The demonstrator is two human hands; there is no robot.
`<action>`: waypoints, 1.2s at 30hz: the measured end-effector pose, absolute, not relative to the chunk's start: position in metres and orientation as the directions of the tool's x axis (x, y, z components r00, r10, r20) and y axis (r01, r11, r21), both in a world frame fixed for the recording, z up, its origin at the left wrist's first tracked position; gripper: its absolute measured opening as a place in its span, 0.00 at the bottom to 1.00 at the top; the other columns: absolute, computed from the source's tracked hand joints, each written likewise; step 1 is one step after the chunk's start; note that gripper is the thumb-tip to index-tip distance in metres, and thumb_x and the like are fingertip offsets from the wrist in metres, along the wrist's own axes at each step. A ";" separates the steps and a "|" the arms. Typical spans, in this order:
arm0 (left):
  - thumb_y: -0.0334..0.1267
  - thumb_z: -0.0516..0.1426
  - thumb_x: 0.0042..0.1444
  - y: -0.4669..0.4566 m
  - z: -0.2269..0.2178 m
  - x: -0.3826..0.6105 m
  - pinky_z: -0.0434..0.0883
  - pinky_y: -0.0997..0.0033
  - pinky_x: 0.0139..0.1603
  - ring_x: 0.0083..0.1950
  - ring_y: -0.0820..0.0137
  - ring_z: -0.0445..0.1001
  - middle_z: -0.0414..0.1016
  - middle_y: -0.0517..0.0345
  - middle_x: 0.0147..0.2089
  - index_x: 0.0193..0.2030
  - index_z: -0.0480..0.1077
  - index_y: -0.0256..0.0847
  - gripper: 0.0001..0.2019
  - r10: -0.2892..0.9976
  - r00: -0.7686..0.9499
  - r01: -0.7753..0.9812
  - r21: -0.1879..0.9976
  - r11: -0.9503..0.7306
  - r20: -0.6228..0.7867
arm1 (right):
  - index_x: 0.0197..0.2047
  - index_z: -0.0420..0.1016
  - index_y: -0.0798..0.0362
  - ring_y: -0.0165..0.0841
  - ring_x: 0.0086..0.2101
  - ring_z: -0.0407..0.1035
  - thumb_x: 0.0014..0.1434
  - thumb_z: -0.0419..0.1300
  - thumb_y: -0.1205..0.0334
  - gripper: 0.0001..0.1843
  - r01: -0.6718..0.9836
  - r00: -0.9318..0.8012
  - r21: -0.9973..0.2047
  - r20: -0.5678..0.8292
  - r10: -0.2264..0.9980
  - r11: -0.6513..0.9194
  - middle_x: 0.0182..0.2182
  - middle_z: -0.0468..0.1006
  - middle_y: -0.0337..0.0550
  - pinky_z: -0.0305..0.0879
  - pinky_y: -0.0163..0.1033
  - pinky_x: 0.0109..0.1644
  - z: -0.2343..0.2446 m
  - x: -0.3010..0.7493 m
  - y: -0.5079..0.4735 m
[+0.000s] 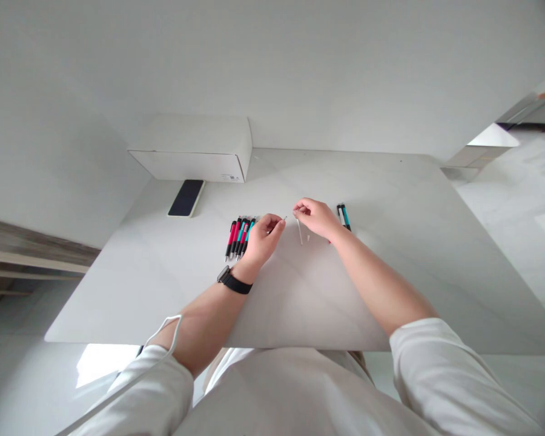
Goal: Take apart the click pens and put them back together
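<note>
My left hand [262, 237] is closed in a pinch, with a small pointed tip [285, 218] showing past its fingertips; the rest is hidden. Opposite it, a short gap away, my right hand [317, 218] pinches at its fingertips something too small to name. A thin white stick [300, 232], like a pen refill, is just below the right fingertips; whether they touch it I cannot tell. Close by lies a tiny whitish piece [308, 238]. Several red and teal click pens [237, 239] with black grips lie in a row beside my left hand, which partly covers them.
More pens [344, 215] lie behind my right wrist, partly hidden. A white box [191, 165] stands against the wall at the back left of the white table [163, 284]. In front of it lies a phone [186, 198] with a dark screen.
</note>
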State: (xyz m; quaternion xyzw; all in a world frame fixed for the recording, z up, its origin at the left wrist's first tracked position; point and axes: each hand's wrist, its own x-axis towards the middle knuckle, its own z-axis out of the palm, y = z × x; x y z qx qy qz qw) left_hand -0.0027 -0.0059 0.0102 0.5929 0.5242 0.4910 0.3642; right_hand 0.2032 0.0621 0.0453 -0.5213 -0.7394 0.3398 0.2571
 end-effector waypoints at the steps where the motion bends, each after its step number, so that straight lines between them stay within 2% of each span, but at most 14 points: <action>1: 0.52 0.61 0.66 -0.006 0.010 -0.003 0.71 0.70 0.40 0.37 0.69 0.75 0.78 0.56 0.37 0.42 0.75 0.42 0.14 0.978 -0.031 0.266 0.945 -0.189 0.204 | 0.47 0.79 0.46 0.35 0.40 0.76 0.66 0.61 0.50 0.12 0.488 -0.366 -0.845 0.029 0.930 0.218 0.42 0.84 0.42 0.69 0.38 0.45 0.048 0.203 0.058; 4: 0.54 0.60 0.66 -0.006 0.011 -0.002 0.71 0.70 0.41 0.37 0.68 0.74 0.77 0.56 0.36 0.42 0.75 0.42 0.16 0.977 -0.023 0.269 0.943 -0.197 0.211 | 0.46 0.79 0.48 0.34 0.37 0.74 0.63 0.63 0.46 0.16 0.269 -0.437 -0.949 0.031 0.899 0.163 0.39 0.82 0.42 0.69 0.37 0.42 0.051 0.198 0.048; 8: 0.54 0.61 0.66 -0.007 0.014 -0.001 0.70 0.70 0.41 0.37 0.69 0.74 0.77 0.57 0.37 0.41 0.75 0.42 0.16 0.976 -0.001 0.275 0.938 -0.209 0.218 | 0.41 0.80 0.49 0.33 0.35 0.70 0.61 0.65 0.45 0.16 0.248 -0.422 -0.951 0.065 0.904 0.185 0.35 0.79 0.39 0.67 0.37 0.40 0.048 0.193 0.045; 14: 0.52 0.60 0.67 -0.006 0.011 -0.002 0.71 0.70 0.41 0.38 0.69 0.75 0.79 0.57 0.38 0.42 0.76 0.42 0.15 0.972 0.004 0.314 0.922 -0.226 0.237 | 0.40 0.79 0.49 0.33 0.34 0.69 0.60 0.66 0.46 0.15 0.225 -0.464 -0.959 0.053 0.884 0.175 0.34 0.78 0.38 0.65 0.37 0.40 0.043 0.194 0.049; 19: 0.51 0.61 0.67 -0.003 0.010 -0.005 0.72 0.69 0.45 0.41 0.67 0.77 0.81 0.54 0.40 0.43 0.76 0.42 0.14 0.971 -0.044 0.331 0.920 -0.209 0.236 | 0.41 0.81 0.47 0.34 0.37 0.73 0.63 0.64 0.51 0.11 0.375 -0.394 -0.896 0.077 0.916 0.237 0.37 0.82 0.39 0.66 0.38 0.44 0.041 0.202 0.054; 24: 0.53 0.59 0.68 -0.003 0.012 -0.008 0.72 0.69 0.45 0.42 0.67 0.78 0.81 0.53 0.41 0.45 0.75 0.42 0.15 0.968 -0.091 0.310 0.931 -0.195 0.233 | 0.38 0.84 0.45 0.35 0.36 0.74 0.62 0.66 0.59 0.04 0.615 -0.426 -0.704 0.083 0.901 0.356 0.38 0.84 0.40 0.65 0.39 0.44 0.035 0.202 0.053; 29: 0.53 0.59 0.67 -0.004 0.014 -0.007 0.72 0.69 0.44 0.41 0.68 0.78 0.81 0.54 0.40 0.44 0.76 0.42 0.15 0.968 -0.094 0.308 0.932 -0.192 0.231 | 0.38 0.85 0.46 0.39 0.41 0.76 0.62 0.66 0.62 0.04 0.699 -0.443 -0.601 0.061 0.894 0.388 0.40 0.84 0.45 0.65 0.41 0.46 0.027 0.193 0.054; 36: 0.51 0.60 0.67 -0.003 0.013 -0.006 0.74 0.69 0.45 0.43 0.67 0.79 0.82 0.53 0.41 0.45 0.76 0.42 0.14 0.969 -0.081 0.306 0.931 -0.199 0.233 | 0.38 0.85 0.46 0.40 0.42 0.76 0.62 0.67 0.62 0.03 0.758 -0.413 -0.557 -0.006 0.911 0.340 0.41 0.85 0.47 0.67 0.41 0.48 0.023 0.189 0.057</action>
